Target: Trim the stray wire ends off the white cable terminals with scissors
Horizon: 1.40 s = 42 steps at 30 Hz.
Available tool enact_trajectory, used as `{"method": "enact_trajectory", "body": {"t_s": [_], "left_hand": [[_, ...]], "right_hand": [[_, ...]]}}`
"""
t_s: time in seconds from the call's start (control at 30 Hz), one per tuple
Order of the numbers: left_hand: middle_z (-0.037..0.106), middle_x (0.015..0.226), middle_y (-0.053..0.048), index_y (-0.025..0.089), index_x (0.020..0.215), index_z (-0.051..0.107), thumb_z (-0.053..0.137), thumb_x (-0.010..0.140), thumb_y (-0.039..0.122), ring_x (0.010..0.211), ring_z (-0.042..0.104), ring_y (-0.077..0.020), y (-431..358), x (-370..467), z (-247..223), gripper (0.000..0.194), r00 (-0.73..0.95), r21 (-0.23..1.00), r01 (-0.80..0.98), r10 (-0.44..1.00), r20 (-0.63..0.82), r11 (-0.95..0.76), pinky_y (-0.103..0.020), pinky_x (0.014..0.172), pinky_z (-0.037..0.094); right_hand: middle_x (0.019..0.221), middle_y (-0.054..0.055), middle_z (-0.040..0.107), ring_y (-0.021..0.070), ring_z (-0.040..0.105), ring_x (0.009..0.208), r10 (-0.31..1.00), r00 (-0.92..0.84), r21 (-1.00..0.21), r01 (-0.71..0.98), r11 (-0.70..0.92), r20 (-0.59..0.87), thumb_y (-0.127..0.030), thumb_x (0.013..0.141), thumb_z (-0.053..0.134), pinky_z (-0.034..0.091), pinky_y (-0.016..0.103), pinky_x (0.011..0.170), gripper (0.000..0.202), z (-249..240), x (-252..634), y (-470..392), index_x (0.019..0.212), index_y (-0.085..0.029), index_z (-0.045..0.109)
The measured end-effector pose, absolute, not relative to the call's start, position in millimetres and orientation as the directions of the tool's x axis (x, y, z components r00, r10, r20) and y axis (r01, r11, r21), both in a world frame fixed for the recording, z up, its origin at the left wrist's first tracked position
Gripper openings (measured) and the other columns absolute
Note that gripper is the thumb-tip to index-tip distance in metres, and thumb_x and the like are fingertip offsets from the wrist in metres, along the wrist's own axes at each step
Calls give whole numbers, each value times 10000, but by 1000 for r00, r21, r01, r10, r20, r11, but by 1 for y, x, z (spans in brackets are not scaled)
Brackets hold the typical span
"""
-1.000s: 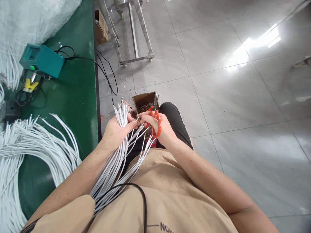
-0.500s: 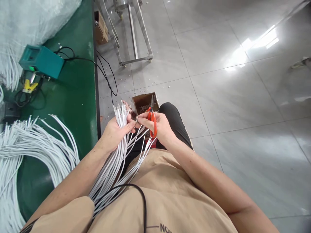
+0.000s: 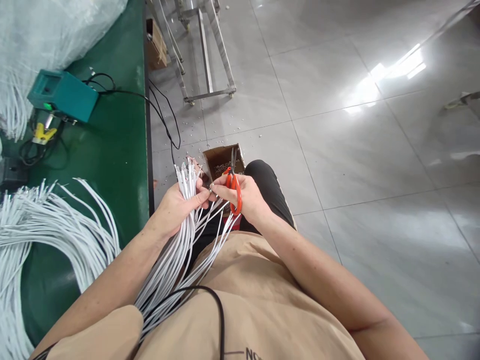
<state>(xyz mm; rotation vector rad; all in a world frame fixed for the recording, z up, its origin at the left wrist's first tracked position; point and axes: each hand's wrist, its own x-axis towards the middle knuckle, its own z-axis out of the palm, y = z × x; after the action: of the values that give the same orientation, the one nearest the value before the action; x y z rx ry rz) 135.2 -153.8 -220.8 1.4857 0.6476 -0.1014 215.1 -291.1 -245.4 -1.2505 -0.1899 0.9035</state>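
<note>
My left hand is closed around a bundle of white cables, whose cut ends stick up above the fingers. Thumb and forefinger of that hand meet the fingertips of my right hand at a cable end too small to make out clearly. Orange-handled scissors hang in my right hand, blades pointing away from me. Below the hands, the cables run across my lap, with several strands fanned to the right. An open cardboard box holding small bits sits just beyond the scissors.
On the green table at left lie a large pile of white cables, a teal device with a yellow clip, and a plastic-wrapped bundle. A metal stand is on the floor, with scattered bits near the box.
Both hands keep almost the same pose, fingertips together at the cable end. The view has shifted very slightly; the cable bundle and scissors stay in hand.
</note>
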Motion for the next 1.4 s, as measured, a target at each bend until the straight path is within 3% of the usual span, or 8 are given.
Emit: {"method": "enact_trajectory", "body": {"t_s": [0.23,0.37,0.63,0.8,0.9,1.07,1.23,1.4], "left_hand": [[601,704,32,175,809,555,795,614,333,684,571,-128,-150,132,-227,347,840,872,437,446,-309,-220,-265,721,443],[613,696,17,181,834,551,749,672,353,670,612,-153,-150,133,-228,308,841,905,420,404,-360,-67,-287,701,487],[614,694,14,177,807,567,757,653,314,663,617,-152,-152,135,-223,280,844,910,414,369,-388,10,-287,712,489],[635,712,-3,169,785,587,778,620,334,683,608,-158,-151,133,-226,301,827,908,405,467,-314,-106,-290,723,475],[661,757,-20,166,793,599,780,616,350,722,626,-171,-149,132,-228,313,804,901,417,511,-304,-120,-304,760,485],[653,712,-10,175,806,570,783,620,327,716,637,-176,-150,133,-226,320,808,914,406,471,-354,-11,-317,762,499],[651,762,-9,160,822,616,772,639,327,732,616,-153,-149,135,-221,293,826,899,438,382,-414,28,-294,770,483],[673,1012,-71,130,902,686,766,648,307,922,616,-186,-142,136,-219,320,810,887,460,396,-432,25,-301,874,460]], "right_hand": [[599,-33,549,76,439,550,590,737,-919,-393,-23,-330,-297,682,645,378,213,540,161,-249,204,-285,750,-157,685],[658,-7,601,92,504,631,684,656,-870,-489,63,-319,-281,728,623,424,223,643,145,-244,213,-292,722,-151,687],[638,-7,606,112,542,633,660,670,-864,-499,61,-340,-302,708,652,459,245,668,155,-247,211,-290,759,-156,671],[688,-11,586,103,497,624,505,834,-968,-248,-20,-224,-316,746,600,421,229,611,155,-250,194,-292,765,-169,643],[704,-4,577,107,493,646,534,837,-990,-137,-13,-123,-281,753,593,412,233,630,124,-251,185,-294,722,-166,627],[657,-20,539,95,445,605,431,870,-961,-276,19,-241,-389,769,610,388,229,597,224,-251,194,-290,736,-167,618],[617,-23,544,101,481,597,583,754,-916,-399,40,-303,-376,703,670,417,238,616,226,-253,207,-283,744,-155,646],[583,-43,499,89,425,545,341,843,-902,-431,-32,-415,-400,713,633,361,227,542,236,-276,204,-290,718,-165,612]]}}
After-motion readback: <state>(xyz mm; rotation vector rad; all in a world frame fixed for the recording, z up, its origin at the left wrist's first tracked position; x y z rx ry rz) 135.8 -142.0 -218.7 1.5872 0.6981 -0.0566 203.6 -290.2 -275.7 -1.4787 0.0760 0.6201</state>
